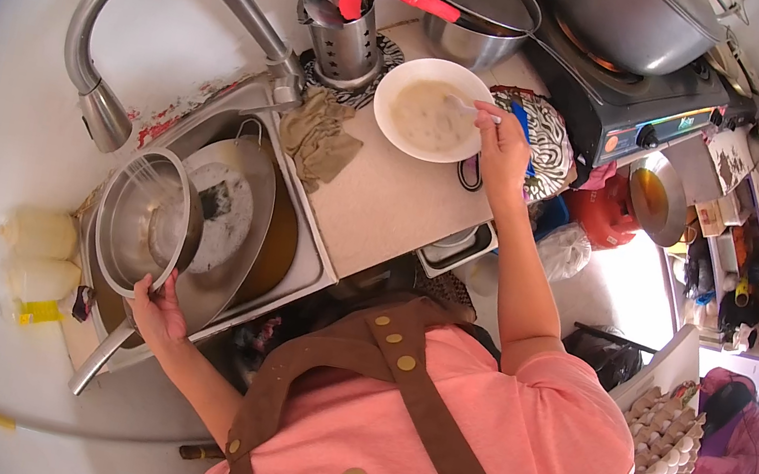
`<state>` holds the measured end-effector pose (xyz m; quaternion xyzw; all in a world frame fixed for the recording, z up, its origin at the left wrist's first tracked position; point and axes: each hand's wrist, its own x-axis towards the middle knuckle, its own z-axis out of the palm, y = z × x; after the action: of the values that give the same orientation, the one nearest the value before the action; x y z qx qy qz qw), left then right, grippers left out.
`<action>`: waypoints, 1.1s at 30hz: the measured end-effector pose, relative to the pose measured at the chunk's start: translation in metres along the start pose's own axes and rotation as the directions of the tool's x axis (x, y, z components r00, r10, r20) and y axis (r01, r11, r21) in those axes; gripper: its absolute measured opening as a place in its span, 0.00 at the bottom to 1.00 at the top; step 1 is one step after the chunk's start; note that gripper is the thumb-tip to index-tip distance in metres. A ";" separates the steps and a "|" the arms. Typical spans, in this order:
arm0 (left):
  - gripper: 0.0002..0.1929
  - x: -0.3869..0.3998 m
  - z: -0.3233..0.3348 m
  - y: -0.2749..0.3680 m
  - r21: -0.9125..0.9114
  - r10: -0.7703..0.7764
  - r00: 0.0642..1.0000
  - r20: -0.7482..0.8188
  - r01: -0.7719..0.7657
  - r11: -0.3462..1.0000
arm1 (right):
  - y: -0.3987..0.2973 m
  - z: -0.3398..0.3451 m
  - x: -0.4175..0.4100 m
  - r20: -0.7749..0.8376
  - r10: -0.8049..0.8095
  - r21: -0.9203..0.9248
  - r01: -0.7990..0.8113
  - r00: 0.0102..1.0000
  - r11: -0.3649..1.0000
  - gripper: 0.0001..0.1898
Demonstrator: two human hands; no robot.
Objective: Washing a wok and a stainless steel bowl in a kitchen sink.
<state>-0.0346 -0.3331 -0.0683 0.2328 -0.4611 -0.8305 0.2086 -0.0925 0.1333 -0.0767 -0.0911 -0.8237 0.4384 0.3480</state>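
Observation:
My left hand (161,311) grips the rim of a steel saucepan (194,220) at its handle side, tilted over the sink (299,238). Water sprays into the pan from the pull-down faucet (108,113). Beneath it in the sink lie a large metal pan (254,215) and a round lid or plate with whitish residue. On the counter, my right hand (500,148) holds the handle of a spoon (474,110), whose bowl end dips into pale, cloudy liquid in a white bowl (387,113). A crumpled tan cloth (324,140) lies between sink and bowl.
A perforated utensil holder (343,52) and a metal bowl with a strainer (471,44) stand behind the white bowl. At the upper right, a large pot (623,21) sits on a gas stove (628,121). Plastic bottles (41,276) stand left of the sink. Egg trays (651,468) are at the right.

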 end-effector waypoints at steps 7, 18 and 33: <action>0.19 -0.004 0.002 0.001 0.016 -0.009 1.000 -0.010 0.009 1.000 | -0.004 -0.025 -0.001 -0.066 0.011 -0.008 -0.012 0.998 1.000 0.09; 0.15 -0.017 0.019 0.000 0.038 0.058 0.998 -0.026 -0.057 0.998 | 0.017 -0.011 -0.015 0.179 0.494 0.491 -0.513 0.851 0.705 0.10; 0.22 -0.019 0.020 0.001 0.051 -0.004 1.000 0.002 0.003 0.999 | 0.023 -0.024 -0.012 0.322 0.590 0.717 -0.598 0.740 0.359 0.12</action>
<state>-0.0310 -0.3096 -0.0547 0.2379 -0.4819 -0.8191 0.2006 -0.0715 0.1571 -0.0918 -0.2179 -0.4562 0.8468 0.1651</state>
